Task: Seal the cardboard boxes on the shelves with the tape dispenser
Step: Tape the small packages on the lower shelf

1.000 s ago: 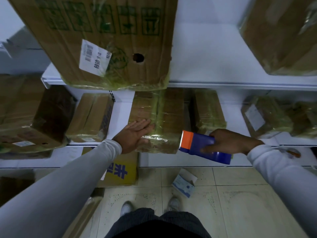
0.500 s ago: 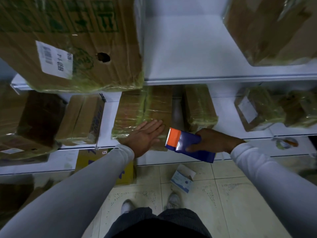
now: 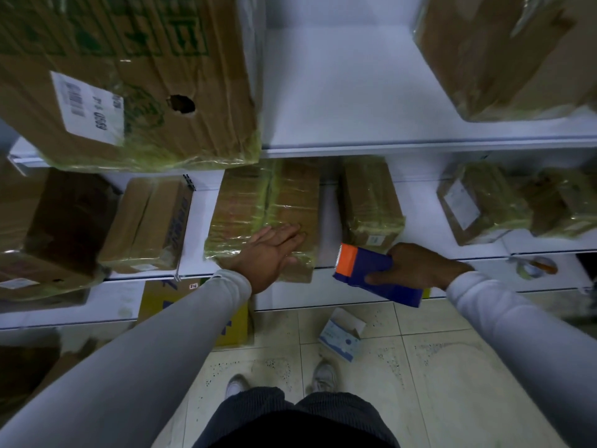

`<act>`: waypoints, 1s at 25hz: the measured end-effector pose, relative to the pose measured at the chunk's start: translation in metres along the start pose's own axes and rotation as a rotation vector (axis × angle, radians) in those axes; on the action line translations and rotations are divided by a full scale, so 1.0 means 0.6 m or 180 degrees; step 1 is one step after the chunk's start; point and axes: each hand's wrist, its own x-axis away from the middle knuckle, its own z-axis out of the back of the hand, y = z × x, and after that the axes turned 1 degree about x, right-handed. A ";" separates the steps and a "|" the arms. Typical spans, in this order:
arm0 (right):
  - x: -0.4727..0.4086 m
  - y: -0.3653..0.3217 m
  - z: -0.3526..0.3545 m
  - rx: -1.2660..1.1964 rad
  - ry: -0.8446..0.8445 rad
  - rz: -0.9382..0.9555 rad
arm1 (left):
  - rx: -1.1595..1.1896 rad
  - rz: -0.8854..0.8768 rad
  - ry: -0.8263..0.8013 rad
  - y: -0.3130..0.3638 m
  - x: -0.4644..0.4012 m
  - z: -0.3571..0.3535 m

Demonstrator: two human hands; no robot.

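1. The big box with the white label (image 3: 129, 79) sits on the top shelf (image 3: 355, 147) at about 10 o'clock. It looks bigger and nearer than a moment ago, so the head has come closer to the shelves.
2. Below it, on the middle shelf (image 3: 200, 221), a dark box (image 3: 64, 221) and a brown box (image 3: 145, 224) stand side by side at 9 o'clock.
3. The left hand (image 3: 271, 253) lies flat on the taped box (image 3: 265, 215) in the middle, fingers straight, pressing it down. A second ago it was at the left edge of this box. Now it reaches across the top, toward 3 o'clock.
4. The tape dispenser (image 3: 368, 273) is just to the right of that box, with a small gap between them. Its orange end points at the box. It has moved a little nearer.
5. The right hand (image 3: 416, 268) has its grip wrapped around the blue body of the dispenser.
6. I think the next strip of tape is about to start on this box. No new tape is on it yet.
7. More wrapped boxes (image 3: 484, 202) sit at 2 o'clock. A small blue and white box (image 3: 342, 334) lies on the floor.
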 end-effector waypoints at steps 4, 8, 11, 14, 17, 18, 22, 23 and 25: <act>-0.056 -0.041 -0.052 0.0249 0.0221 -0.0236 | -0.0047 0.0336 -0.0074 0.027 -0.015 0.006; -0.057 -0.016 -0.081 0.1349 0.0410 -0.0830 | -0.0164 0.0356 -0.0054 0.030 -0.015 0.012; -0.038 0.026 -0.098 0.0614 0.0231 -0.0967 | -0.0395 0.0961 0.0151 0.063 -0.034 0.008; -0.027 0.031 -0.106 0.0173 0.0517 -0.0811 | -0.0537 0.1660 0.0179 0.108 -0.065 -0.006; -0.015 0.032 -0.103 -0.0074 0.0573 -0.0682 | -0.0655 0.1654 0.0059 0.111 -0.072 -0.014; -0.010 0.033 -0.099 -0.0138 0.0588 -0.0615 | -0.0652 0.1594 -0.0007 0.108 -0.071 -0.014; 0.012 0.030 -0.081 -0.0525 0.0550 -0.0158 | -0.0572 0.1304 -0.0006 0.072 -0.030 -0.006; 0.015 0.027 -0.075 -0.0638 0.0501 -0.0069 | -0.0576 0.1152 0.0005 0.051 -0.007 -0.001; 0.019 0.014 -0.069 -0.0720 0.0408 0.0056 | -0.0592 0.0730 -0.0103 0.002 0.046 0.012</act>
